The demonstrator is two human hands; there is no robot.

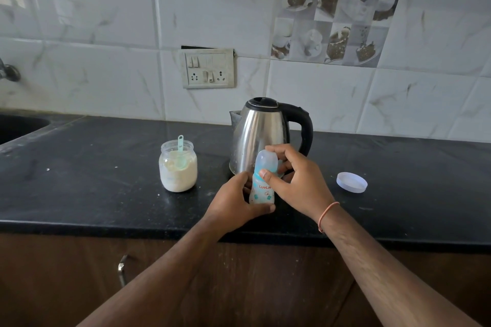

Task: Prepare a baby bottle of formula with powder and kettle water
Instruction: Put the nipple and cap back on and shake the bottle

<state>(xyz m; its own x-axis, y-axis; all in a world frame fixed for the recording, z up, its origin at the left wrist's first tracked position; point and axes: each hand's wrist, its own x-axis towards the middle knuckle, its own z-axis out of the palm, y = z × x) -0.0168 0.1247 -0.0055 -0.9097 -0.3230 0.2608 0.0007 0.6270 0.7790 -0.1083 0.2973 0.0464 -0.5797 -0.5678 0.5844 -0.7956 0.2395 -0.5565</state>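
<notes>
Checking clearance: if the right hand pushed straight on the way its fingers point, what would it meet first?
Probably the steel kettle, right behind the capped baby bottle the right hand grips; depth unclear.

Single head-worn wide-angle view, no second view to overlap with. Looks forward and down from standing height at a black countertop (79, 188) and the tiled wall (106, 21) behind it. Both forearms enter from the 6 o'clock edge and converge just below frame centre, where the left hand (233, 202) and right hand (295, 178) meet on the baby bottle (261, 188), close to the lens. Kettle (263, 135) sits just past them toward 12 o'clock. Wall socket panel (208, 68) higher toward 12. Sink edge (24, 125) at 9 o'clock, cabinet front (66, 273) along the bottom. Straight lines bow near the frame edges, typical wide-angle distortion.
</notes>
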